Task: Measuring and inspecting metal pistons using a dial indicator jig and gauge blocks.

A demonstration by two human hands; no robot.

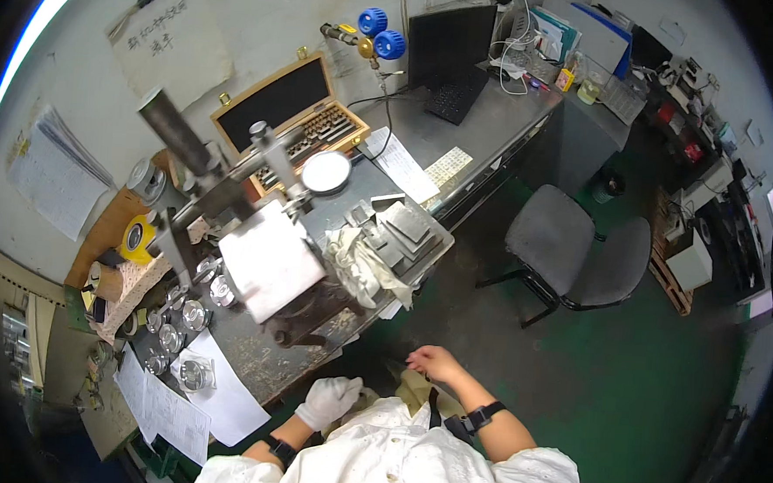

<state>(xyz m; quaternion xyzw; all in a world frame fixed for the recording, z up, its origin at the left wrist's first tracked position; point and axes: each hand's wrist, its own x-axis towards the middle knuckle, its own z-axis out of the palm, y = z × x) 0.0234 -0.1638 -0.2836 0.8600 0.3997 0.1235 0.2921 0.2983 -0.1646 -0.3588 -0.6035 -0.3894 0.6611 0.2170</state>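
My left hand (330, 402), in a white glove, is low at my waist, beside the bench's near edge. Its fingers are curled together next to khaki cloth (415, 389) in front of me; what they may hold is hidden. My bare right hand (437, 364) is on the other side of that cloth, fingers bent inward and pressed together. I cannot make out anything in it. Ahead of both hands stands a measuring stand (182, 135) with a round dial gauge (326, 172) above a bright square plate (272, 257).
Crumpled cloth (363, 266) and metal blocks (405, 228) lie on a tray. Behind is an open wooden case (271, 104) of gauge blocks. Several small round gauges (195, 315) and papers (222, 386) sit left. A grey chair (561, 242) and laptop (453, 61) are to the right.
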